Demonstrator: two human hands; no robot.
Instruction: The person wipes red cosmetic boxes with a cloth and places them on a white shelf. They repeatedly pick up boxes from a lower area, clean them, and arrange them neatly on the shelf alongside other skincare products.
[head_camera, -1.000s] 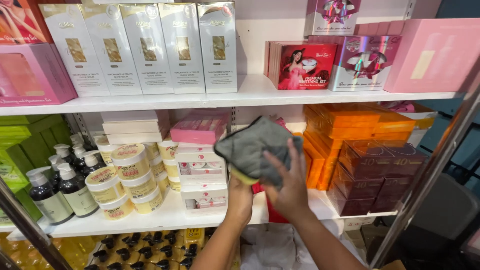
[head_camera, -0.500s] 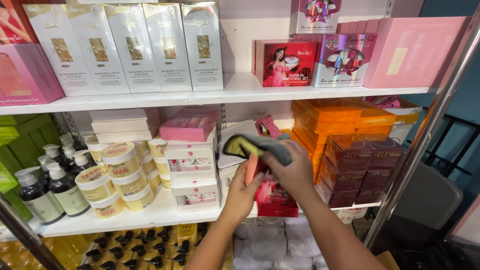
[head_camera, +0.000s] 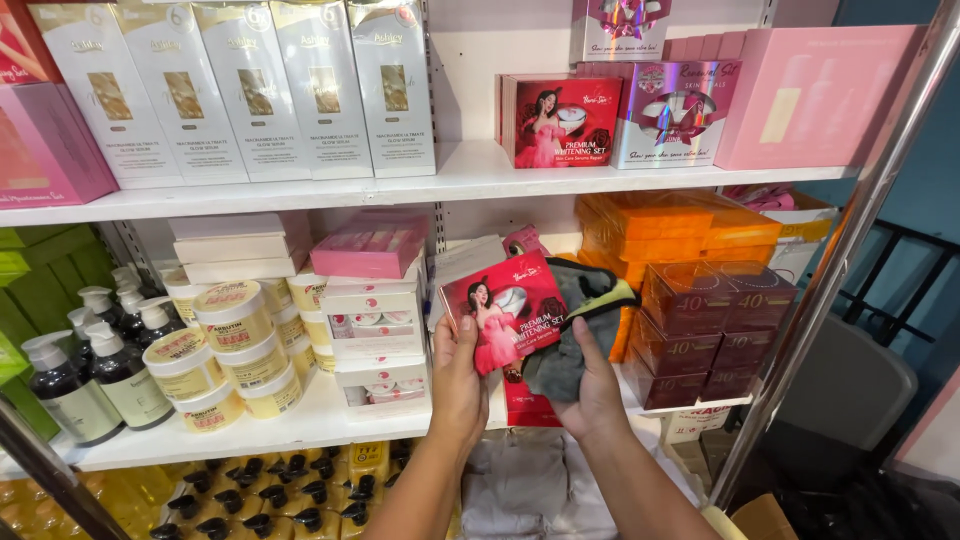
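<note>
My left hand (head_camera: 458, 380) grips red square cardboard box (head_camera: 503, 312), centre frame; right hand (head_camera: 590, 385) clutches grey microfibre cloth (head_camera: 580, 330) against box edge. Front uncovered; wiping apparently unfinished.

Left hand (head_camera: 458, 385) and right hand (head_camera: 590, 385) raised side by side, each grip closed

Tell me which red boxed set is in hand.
The flat red cardboard box gripped by the left hand, tilted before the middle shelf; its twin stands on the top shelf.

We count four tall white boxes (head_camera: 240, 90) at upper left, two hands, one red box (head_camera: 503, 310) and one grey cloth (head_camera: 580, 330) at centre
</note>
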